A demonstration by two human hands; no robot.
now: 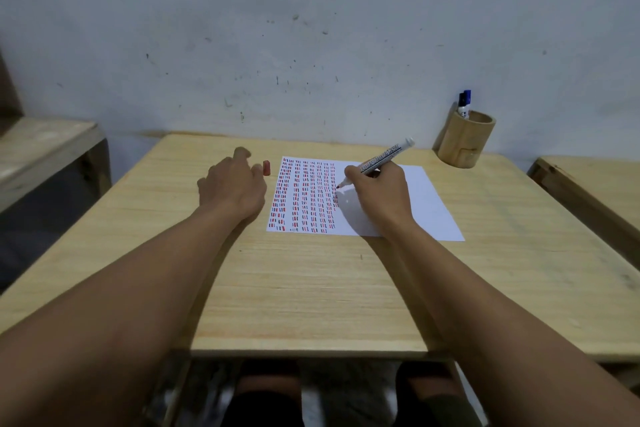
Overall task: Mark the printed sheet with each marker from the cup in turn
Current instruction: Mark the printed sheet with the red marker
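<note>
A white sheet [426, 198] lies on the wooden table [311, 288], its left half filled with columns of short red, black and blue dashes. My right hand [379, 194] grips a red-tipped white marker [384, 158], with the tip touching the paper at the rightmost column. My left hand [233, 185] rests on the table just left of the sheet, fingers loosely curled and holding nothing. The red cap [266, 167] stands beside its fingertips. A bamboo cup [465, 142] at the back right holds a blue marker [467, 98] and a black marker [461, 106].
A marked white wall rises right behind the table. A lower wooden bench [45, 146] stands to the left, and another wooden table [595, 184] to the right. My knees show under the front edge.
</note>
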